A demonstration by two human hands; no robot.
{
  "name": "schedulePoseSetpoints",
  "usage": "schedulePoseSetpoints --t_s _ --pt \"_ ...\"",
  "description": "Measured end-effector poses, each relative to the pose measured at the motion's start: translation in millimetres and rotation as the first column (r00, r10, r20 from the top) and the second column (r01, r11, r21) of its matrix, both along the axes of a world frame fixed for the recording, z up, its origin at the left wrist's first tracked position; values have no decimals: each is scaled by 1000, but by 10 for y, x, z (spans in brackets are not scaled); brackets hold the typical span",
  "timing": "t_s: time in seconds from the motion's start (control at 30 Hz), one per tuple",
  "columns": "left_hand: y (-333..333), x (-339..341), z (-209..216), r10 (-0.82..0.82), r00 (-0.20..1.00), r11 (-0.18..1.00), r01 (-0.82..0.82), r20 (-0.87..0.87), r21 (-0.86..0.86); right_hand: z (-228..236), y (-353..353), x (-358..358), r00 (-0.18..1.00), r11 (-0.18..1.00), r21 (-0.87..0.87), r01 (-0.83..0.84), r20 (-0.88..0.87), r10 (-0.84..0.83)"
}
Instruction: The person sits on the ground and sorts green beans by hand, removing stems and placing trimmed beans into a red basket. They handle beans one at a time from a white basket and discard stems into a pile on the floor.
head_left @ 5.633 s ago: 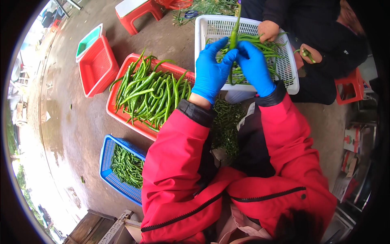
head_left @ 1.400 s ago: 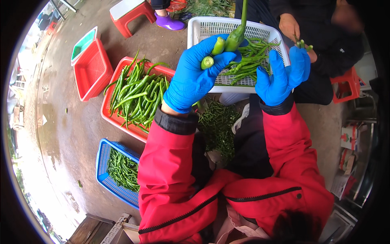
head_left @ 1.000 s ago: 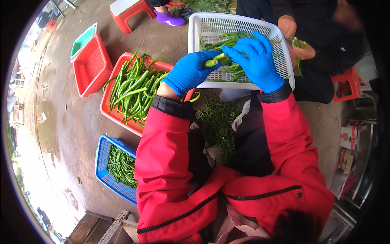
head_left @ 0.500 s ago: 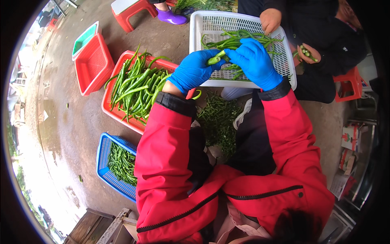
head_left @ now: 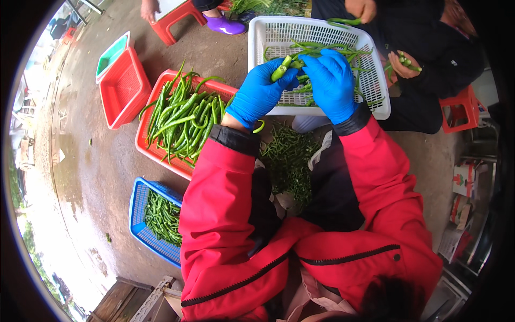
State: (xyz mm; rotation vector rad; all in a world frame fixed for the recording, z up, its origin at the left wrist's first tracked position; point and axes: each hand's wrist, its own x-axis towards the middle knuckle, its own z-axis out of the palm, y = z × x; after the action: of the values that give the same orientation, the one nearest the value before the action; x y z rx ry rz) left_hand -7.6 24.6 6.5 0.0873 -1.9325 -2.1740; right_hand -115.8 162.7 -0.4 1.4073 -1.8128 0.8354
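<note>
My left hand (head_left: 260, 92), in a blue glove, is closed around a small bunch of long green peppers (head_left: 280, 72), their thick ends poking out past the thumb. Beside it my right hand (head_left: 333, 88), also blue-gloved, has its fingertips pinched at the bunch's right side; what exactly lies between them is partly hidden. Both hands hover over the near part of a white slatted basket (head_left: 296, 111), where more long green peppers (head_left: 322, 47) lie loose. Left of my left forearm, a red basket (head_left: 161, 155) is heaped with green peppers (head_left: 185, 121).
A blue basket (head_left: 140, 228) of small green pieces stands at lower left. Similar green pieces (head_left: 289, 155) lie on the ground between my legs. Empty red (head_left: 123, 88) and green (head_left: 111, 53) baskets sit far left. Across the white basket, a person's hands (head_left: 405, 65) hold green peppers. Red stools (head_left: 460, 110) stand about.
My right hand has shifted slightly left and down, and the held peppers now tilt more upright. The other person's far hand has lifted a pepper from the white basket. Another hand appears at top left.
</note>
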Motion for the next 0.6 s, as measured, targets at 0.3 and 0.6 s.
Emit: schedulePoseSetpoints --t_s 0.3,0.6 --pt "-264 120 225 336 935 941 -328 -115 84 -158 293 -365 338 561 233 -794 937 90" --pt "-346 -1 66 544 839 833 -538 20 -129 -1544 -188 -987 924 707 694 137 167 -343"
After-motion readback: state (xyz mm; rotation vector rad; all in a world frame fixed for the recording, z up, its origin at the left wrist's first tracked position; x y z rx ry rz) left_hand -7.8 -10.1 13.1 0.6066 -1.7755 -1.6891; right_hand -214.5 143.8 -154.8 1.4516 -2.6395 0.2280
